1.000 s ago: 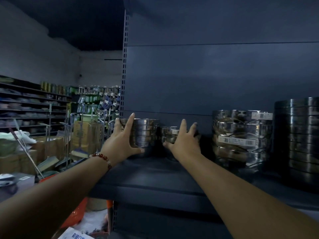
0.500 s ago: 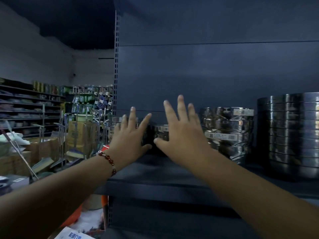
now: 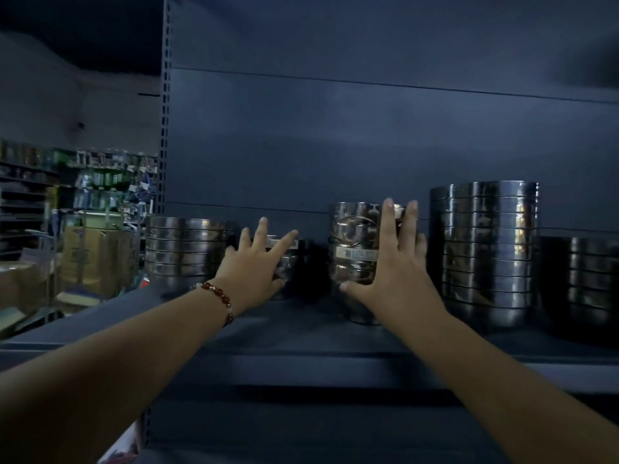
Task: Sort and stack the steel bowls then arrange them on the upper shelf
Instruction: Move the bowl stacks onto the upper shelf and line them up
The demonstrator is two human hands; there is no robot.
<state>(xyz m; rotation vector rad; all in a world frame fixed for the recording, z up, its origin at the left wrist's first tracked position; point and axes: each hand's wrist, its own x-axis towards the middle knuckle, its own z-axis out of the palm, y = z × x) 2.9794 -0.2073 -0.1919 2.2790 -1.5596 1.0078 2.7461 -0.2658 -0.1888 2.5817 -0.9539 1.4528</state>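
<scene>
Room lay between stacks on the upper shelf (image 3: 301, 333). My left hand (image 3: 249, 274) touched the small bowl stack (image 3: 284, 262) with straight fingers; my right hand (image 3: 397, 279), fingers straight, pressed the labelled bowl stack (image 3: 355, 242).

The stacked round steel bowls (image 3: 484, 249) shine silver-grey with banded highlights. The metal shelf (image 3: 301, 333) and its back panel (image 3: 368, 135) are dark blue-grey. The beaded bracelet (image 3: 219, 296) is red-brown with pale beads. The cardboard box (image 3: 90, 259) is tan.
</scene>
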